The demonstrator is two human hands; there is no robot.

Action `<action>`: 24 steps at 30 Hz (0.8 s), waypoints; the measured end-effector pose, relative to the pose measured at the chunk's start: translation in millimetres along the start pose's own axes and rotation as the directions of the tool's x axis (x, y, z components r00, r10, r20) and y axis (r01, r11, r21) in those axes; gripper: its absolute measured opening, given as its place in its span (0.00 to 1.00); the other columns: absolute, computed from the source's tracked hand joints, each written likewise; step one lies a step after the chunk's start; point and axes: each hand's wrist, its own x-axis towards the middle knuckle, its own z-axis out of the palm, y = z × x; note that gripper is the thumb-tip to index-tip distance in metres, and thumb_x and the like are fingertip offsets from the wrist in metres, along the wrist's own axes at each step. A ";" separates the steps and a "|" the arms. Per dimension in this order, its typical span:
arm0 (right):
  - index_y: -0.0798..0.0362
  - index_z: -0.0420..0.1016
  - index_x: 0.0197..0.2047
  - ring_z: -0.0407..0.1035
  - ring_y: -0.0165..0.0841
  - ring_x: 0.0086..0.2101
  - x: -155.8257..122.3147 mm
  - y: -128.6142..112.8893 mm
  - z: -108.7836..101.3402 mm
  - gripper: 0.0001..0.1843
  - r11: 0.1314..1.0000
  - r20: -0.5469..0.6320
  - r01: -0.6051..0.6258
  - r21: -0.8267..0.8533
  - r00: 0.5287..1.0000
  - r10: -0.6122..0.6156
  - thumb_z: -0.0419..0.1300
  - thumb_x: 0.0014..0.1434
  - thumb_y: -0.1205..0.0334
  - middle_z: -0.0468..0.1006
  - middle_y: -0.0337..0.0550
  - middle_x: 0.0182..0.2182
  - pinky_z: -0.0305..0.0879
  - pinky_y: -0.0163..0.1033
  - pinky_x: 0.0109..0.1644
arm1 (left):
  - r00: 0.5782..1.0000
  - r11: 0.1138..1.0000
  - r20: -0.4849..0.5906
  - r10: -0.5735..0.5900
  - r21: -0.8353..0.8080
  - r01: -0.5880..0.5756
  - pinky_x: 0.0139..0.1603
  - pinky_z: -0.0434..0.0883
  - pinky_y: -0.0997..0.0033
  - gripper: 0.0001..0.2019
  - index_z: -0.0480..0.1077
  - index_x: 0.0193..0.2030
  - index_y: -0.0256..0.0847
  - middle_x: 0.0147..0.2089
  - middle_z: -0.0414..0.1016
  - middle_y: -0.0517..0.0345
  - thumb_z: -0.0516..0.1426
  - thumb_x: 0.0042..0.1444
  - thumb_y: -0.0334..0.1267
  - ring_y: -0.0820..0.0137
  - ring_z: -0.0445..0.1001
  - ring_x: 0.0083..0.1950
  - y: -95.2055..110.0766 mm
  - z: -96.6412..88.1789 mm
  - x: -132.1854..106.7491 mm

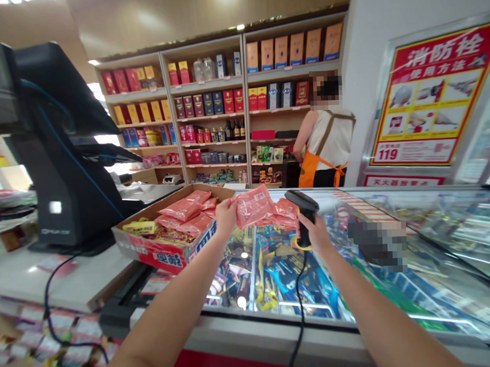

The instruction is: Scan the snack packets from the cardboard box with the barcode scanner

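My left hand [227, 215] pinches the left edge of a pink plastic packet [254, 204], whose barcode label faces up toward me. In my right hand [316, 232] is a black handheld barcode scanner [302, 203], gripped by its handle, its head pointing left and its cable hanging down. More pink packets [284, 211] lie between the held packet and the scanner, partly covered by them. To the left of my left hand, an open cardboard box [151, 253] holds several similar pink packets [185, 206] and small yellow-wrapped items [139, 228].
Below my hands is a glass-topped freezer [249, 306] full of packaged goods. A point-of-sale terminal [67, 157] stands on the left counter [15, 277]. Behind, a person in an orange apron [327, 132] faces shelves [209, 88] of boxes and bottles. A red-and-yellow poster [430, 96] hangs right.
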 end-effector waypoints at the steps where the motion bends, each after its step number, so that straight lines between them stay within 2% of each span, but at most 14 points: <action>1: 0.50 0.66 0.29 0.63 0.28 0.14 -1.7 -2.2 1.0 0.18 1.000 0.037 -0.003 -0.007 0.999 0.004 0.67 0.50 0.48 0.71 0.34 0.16 0.61 0.34 0.17 | 0.999 0.996 -0.001 -0.044 -0.073 0.043 0.28 0.63 0.75 0.13 0.70 0.24 0.37 0.21 0.69 0.60 0.57 0.52 0.44 0.71 0.68 0.27 -13.5 5.4 -4.3; 3: 0.50 0.67 0.29 0.63 0.29 0.14 -5.1 -6.0 3.7 0.16 0.999 0.140 -0.032 -0.024 0.990 0.035 0.66 0.51 0.49 0.71 0.35 0.16 0.62 0.35 0.18 | 0.993 0.982 -0.011 -0.114 -0.155 0.111 0.27 0.63 0.76 0.13 0.69 0.24 0.37 0.20 0.68 0.61 0.59 0.50 0.46 0.72 0.67 0.26 -38.1 11.0 -10.4; 5: 0.50 0.68 0.31 0.62 0.29 0.14 -7.7 -8.0 6.9 0.15 0.996 0.236 -0.083 -0.039 0.968 0.090 0.66 0.51 0.50 0.71 0.35 0.16 0.62 0.35 0.18 | 0.987 0.976 -0.033 -0.158 -0.159 0.151 0.27 0.64 0.76 0.13 0.68 0.24 0.37 0.21 0.68 0.61 0.61 0.48 0.46 0.72 0.67 0.26 -56.6 11.3 -12.6; 8: 0.49 0.70 0.32 0.61 0.29 0.12 -8.8 -8.2 11.4 0.15 0.987 0.293 -0.143 -0.077 0.943 0.160 0.69 0.48 0.51 0.70 0.35 0.14 0.58 0.35 0.16 | 0.982 0.981 -0.070 -0.176 -0.098 0.169 0.30 0.65 0.75 0.12 0.68 0.26 0.38 0.24 0.70 0.60 0.60 0.49 0.45 0.71 0.69 0.28 -69.0 8.1 -10.4; 13: 0.50 0.71 0.29 0.60 0.29 0.12 -8.3 -6.5 12.7 0.16 0.967 0.306 -0.216 -0.135 0.919 0.248 0.70 0.47 0.50 0.70 0.36 0.13 0.55 0.34 0.15 | 0.992 0.990 -0.065 -0.106 0.083 0.112 0.33 0.65 0.73 0.07 0.65 0.26 0.40 0.25 0.69 0.61 0.56 0.52 0.39 0.70 0.69 0.30 -59.3 4.2 -9.9; 17: 0.50 0.72 0.33 0.60 0.28 0.12 -9.3 -5.6 11.5 0.18 0.963 0.337 -0.232 -0.136 0.903 0.265 0.71 0.45 0.48 0.70 0.35 0.13 0.55 0.34 0.16 | 0.998 0.976 -0.015 -0.056 0.212 0.058 0.33 0.61 0.73 0.08 0.62 0.24 0.42 0.24 0.66 0.63 0.55 0.53 0.35 0.71 0.65 0.29 -43.5 1.4 -16.1; 20: 0.50 0.73 0.36 0.60 0.28 0.12 -9.4 -4.0 10.2 0.18 0.967 0.351 -0.215 -0.137 0.902 0.251 0.69 0.49 0.47 0.69 0.35 0.13 0.57 0.34 0.17 | 0.999 0.970 -0.002 -0.050 0.239 0.049 0.33 0.59 0.72 0.09 0.61 0.24 0.42 0.24 0.65 0.63 0.55 0.53 0.34 0.71 0.64 0.29 -35.3 0.0 -19.4; 24: 0.52 0.73 0.37 0.60 0.30 0.12 -6.2 1.2 6.6 0.21 0.957 0.359 -0.245 -0.157 0.888 0.286 0.69 0.47 0.47 0.69 0.35 0.13 0.55 0.34 0.15 | 0.999 0.976 0.000 -0.046 0.212 0.045 0.33 0.59 0.72 0.08 0.61 0.24 0.42 0.24 0.65 0.63 0.54 0.54 0.32 0.71 0.65 0.29 -33.1 0.1 -20.9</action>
